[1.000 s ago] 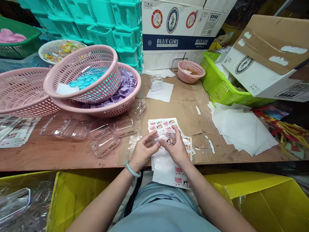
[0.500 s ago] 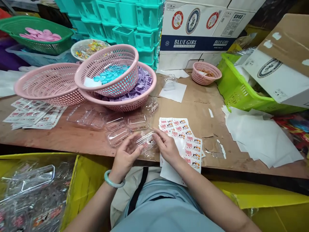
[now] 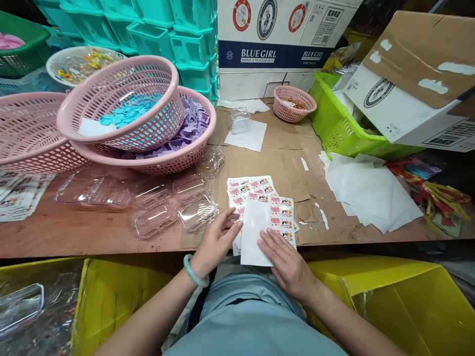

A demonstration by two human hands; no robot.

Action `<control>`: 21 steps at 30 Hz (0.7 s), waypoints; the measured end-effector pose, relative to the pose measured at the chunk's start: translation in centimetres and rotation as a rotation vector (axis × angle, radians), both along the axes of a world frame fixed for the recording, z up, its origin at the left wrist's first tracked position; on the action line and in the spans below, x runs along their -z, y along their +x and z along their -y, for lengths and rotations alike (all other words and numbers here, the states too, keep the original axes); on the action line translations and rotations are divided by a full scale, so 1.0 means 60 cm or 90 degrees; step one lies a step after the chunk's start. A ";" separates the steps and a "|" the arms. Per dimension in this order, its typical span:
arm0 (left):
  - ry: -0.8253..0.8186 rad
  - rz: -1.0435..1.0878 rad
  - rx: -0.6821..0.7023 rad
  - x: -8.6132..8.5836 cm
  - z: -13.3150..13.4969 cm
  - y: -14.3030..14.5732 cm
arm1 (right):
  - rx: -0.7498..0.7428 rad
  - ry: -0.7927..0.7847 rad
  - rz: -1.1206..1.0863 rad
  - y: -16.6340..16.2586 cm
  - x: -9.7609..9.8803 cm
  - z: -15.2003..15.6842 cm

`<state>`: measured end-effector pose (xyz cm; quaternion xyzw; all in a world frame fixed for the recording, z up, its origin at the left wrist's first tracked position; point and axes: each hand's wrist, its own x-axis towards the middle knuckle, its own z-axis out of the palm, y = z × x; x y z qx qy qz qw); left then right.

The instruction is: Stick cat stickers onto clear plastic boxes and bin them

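Note:
My right hand lies on the top sticker sheet, its fingers stretched out over the bare white backing. Pink lettering and orange-and-white cats are printed on the stickers left along that sheet's right side. More sticker sheets lie beneath it. My left hand, with a pale green bangle on its wrist, hovers by the sheet's left edge with fingers loosely bent and thumb apart; nothing shows in it. Just beyond it rests a clear plastic case, beside another clear case.
Pink baskets with blue and purple pieces stand at left. A small pink basket, a lime-green crate and loose white paper are to the right. Yellow boxes sit below the table edge.
The clear case held between both hands now lies on the table among the others. My right hand has come down onto the sticker sheet; my left hand is empty beside it. The view has shifted right.

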<state>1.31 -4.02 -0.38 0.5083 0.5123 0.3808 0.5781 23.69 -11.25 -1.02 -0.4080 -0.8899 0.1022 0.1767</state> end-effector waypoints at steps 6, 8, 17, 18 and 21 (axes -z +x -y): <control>-0.171 0.271 -0.028 0.000 -0.070 0.047 | -0.064 -0.007 -0.054 -0.018 -0.019 -0.016; -0.150 0.268 -0.031 -0.008 -0.072 0.051 | -0.011 -0.020 -0.110 -0.024 -0.029 -0.038; -0.086 0.207 0.049 -0.029 -0.049 0.058 | 0.136 0.045 -0.207 -0.043 -0.022 -0.168; -0.074 0.188 0.062 -0.031 -0.051 0.057 | 0.137 0.038 -0.220 -0.044 -0.019 -0.169; 0.021 0.101 0.084 -0.038 -0.061 0.059 | 0.145 0.012 -0.266 -0.043 -0.014 -0.168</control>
